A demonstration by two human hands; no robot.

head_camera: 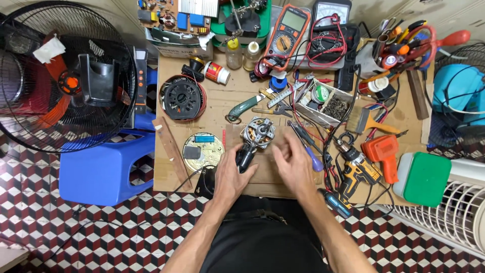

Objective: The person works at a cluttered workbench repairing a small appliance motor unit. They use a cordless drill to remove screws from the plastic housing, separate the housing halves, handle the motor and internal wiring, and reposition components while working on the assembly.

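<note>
While my left hand [230,174] grips the black part [245,155] at the bared motor [257,132], my right hand [293,164] hovers open, fan [65,76] unassembled.

An orange multimeter [284,35] with a grey screen lies at the top, beside a black meter [331,12] with a pale dial.
</note>
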